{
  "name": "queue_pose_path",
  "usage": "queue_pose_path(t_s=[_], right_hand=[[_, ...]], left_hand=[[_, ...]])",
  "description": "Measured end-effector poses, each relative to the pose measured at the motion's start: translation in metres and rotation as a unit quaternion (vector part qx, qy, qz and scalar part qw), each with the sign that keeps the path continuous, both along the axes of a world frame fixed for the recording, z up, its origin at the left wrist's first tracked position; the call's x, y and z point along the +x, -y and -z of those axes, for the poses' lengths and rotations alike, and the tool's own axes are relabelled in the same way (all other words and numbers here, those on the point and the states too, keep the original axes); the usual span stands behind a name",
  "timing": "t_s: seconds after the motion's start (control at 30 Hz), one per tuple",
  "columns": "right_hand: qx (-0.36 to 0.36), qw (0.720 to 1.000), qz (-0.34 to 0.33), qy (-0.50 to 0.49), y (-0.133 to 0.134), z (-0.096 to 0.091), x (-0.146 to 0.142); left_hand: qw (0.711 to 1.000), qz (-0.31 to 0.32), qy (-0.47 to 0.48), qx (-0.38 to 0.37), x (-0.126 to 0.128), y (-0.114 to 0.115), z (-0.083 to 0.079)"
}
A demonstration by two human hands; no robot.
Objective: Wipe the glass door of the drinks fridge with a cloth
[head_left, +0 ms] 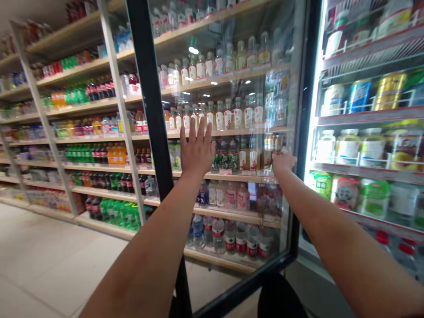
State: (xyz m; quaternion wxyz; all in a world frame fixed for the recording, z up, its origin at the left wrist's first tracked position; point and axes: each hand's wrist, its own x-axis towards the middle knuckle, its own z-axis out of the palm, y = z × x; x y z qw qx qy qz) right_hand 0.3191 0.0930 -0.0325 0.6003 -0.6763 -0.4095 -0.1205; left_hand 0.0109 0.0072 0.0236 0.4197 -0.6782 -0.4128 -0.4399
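Observation:
A glass cooler door (228, 159) with a black frame stands swung out in front of me. My left hand (198, 150) is raised before the pane with its fingers stretched and spread, palm toward the glass. It appears to rest on the pane. Farther right, my right hand (284, 162) is closed close to the pane, near the door's right frame. A small pale bit shows at its fingers, too blurred to name. Through the glass, shelves of bottled drinks (236, 115) are visible, mixed with reflections.
The lit cooler's shelves (367, 172) at right hold bottles, cans (359, 96) and pouches (344, 194). Long wooden shelves (89, 165) of soft drinks line the left. Pale floor tiles (36, 260) lie at lower left. My dark-clothed leg (280, 298) is below the door.

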Motion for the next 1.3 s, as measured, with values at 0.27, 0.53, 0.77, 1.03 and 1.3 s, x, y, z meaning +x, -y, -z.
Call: queue_pose_path(t_s=[0.27,0.53,0.77,1.03,1.3], right_hand=[[0.232,0.909,-0.162,0.306,0.023,0.026,-0.093],[0.214,0.752,-0.272,0.562,0.037,0.123,-0.066],[0.28,0.919,-0.125,0.249,0.016,0.049,-0.072],[0.266,0.804,-0.253,0.468,0.042,0.063,-0.113],[0.288,0.786,-0.224,0.499,0.047,0.062,-0.137]], left_hand=[[1.0,-0.004,0.001,-0.006,0.0,-0.001,0.001],[0.999,-0.021,-0.013,0.024,-0.001,-0.007,0.002],[0.999,-0.03,-0.011,0.034,-0.001,-0.005,0.004],[0.999,-0.026,-0.011,0.026,-0.001,-0.003,0.003],[1.0,-0.008,-0.008,0.021,-0.002,-0.004,0.005]])
